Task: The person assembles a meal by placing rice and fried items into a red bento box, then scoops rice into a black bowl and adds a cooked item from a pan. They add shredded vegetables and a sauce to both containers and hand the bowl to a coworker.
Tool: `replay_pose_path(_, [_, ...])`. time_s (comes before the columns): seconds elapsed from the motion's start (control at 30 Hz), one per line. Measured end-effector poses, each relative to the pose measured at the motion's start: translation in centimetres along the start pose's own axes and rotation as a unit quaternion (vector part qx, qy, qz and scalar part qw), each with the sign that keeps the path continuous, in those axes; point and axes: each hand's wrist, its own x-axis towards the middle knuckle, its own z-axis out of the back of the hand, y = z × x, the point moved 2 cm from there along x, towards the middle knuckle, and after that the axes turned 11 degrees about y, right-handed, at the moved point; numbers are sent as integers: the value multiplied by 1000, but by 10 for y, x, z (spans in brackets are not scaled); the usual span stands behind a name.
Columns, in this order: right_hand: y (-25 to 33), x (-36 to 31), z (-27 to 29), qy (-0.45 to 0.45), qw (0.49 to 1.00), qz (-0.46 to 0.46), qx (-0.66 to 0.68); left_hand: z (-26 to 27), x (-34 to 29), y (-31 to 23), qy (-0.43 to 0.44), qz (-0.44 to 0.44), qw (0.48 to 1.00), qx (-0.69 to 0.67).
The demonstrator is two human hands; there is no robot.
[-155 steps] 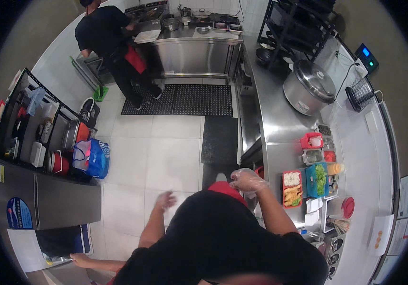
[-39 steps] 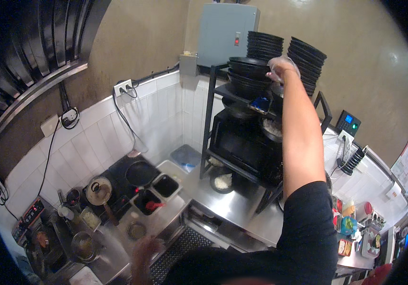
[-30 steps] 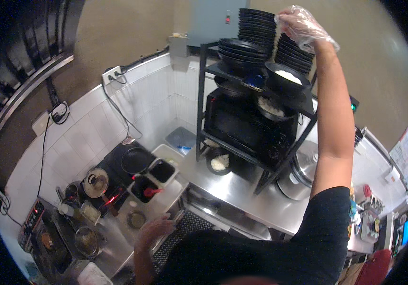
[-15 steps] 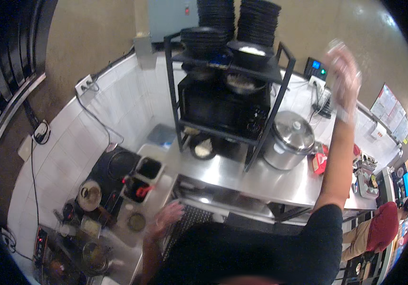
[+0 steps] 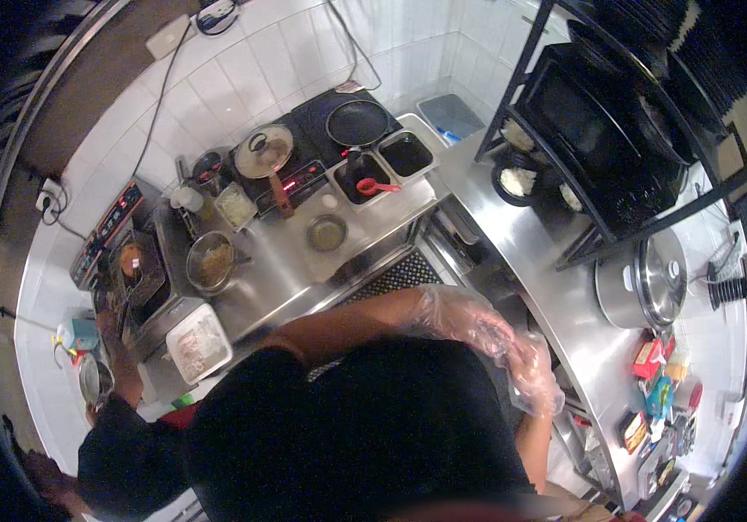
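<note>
My left hand (image 5: 473, 318), in a loose clear plastic glove, reaches across in front of my body to the right. My right hand (image 5: 533, 376), gloved the same way, meets it, and the two touch over the gap beside the right-hand steel counter (image 5: 512, 226). Loose plastic bunches around the wrists and over the fingers. The fingers overlap and blur, so their grip is hard to make out. No food or tool shows in either hand.
A pan with a glass lid (image 5: 264, 151), a black frying pan (image 5: 357, 123), a red ladle (image 5: 373, 185) and a white tub (image 5: 199, 341) line the left counter. Another person's arm (image 5: 123, 361) reaches in at left. A black rack (image 5: 512, 83) and steel pot (image 5: 622, 287) stand right.
My right hand has come down from high beside the wall, and my left hand has swung right to meet it. The view has turned, shifting the rack rightward.
</note>
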Motion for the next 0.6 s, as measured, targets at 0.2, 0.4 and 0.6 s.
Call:
replay_pose_path(0.2, [-68,-69,46,-287,953,-89,46,-26,33,-8,-56,-57,997,4])
replay_pose_path(0.4, [-83,-186,57,-290,893,-221,264,-67,89,-21,-34,-110,993,17])
replay_pose_path(0.6, [-91,-236,-46,-353,799,-28,485,-187,217,-72,221,24,936,272])
